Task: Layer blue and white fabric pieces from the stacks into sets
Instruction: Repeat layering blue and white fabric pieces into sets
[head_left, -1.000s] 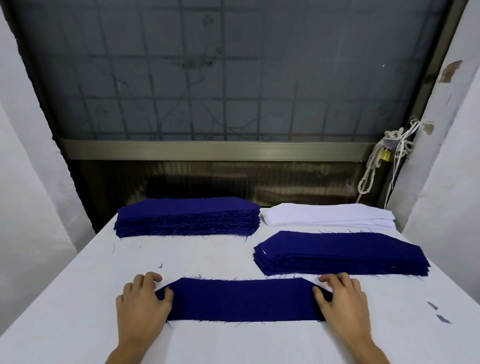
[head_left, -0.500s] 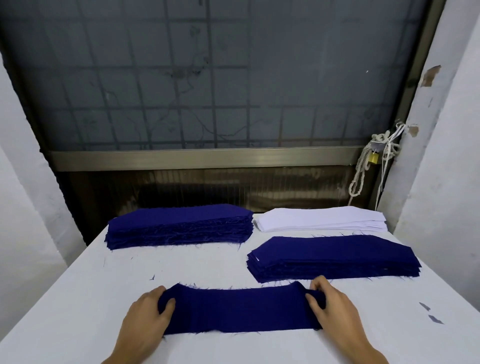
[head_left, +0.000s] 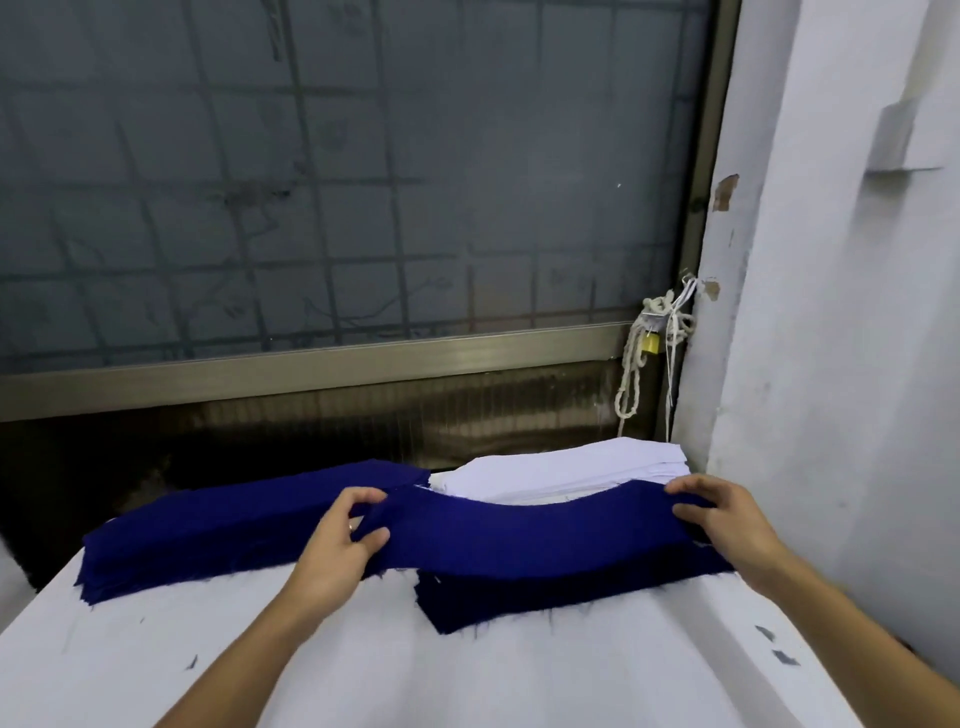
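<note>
Blue fabric piece (head_left: 524, 530) spans betw. both hands, held above right blue stack (head_left: 519, 597), in front of white stack (head_left: 561, 470). L hand (head_left: 340, 545) pinches its left end; R hand (head_left: 727, 519) grips its right end.

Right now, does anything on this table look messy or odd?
Only small things: dark fabric scraps lie loose on the white table near its right edge, and threads fringe the near dark blue fabric stack. The dark blue fabric strip sags between left hand and right hand.

I had both arms stretched forward, left hand (head_left: 340, 543) and right hand (head_left: 730, 522) each pinching one end of the blue fabric piece (head_left: 519, 535), fingers curled.
</note>
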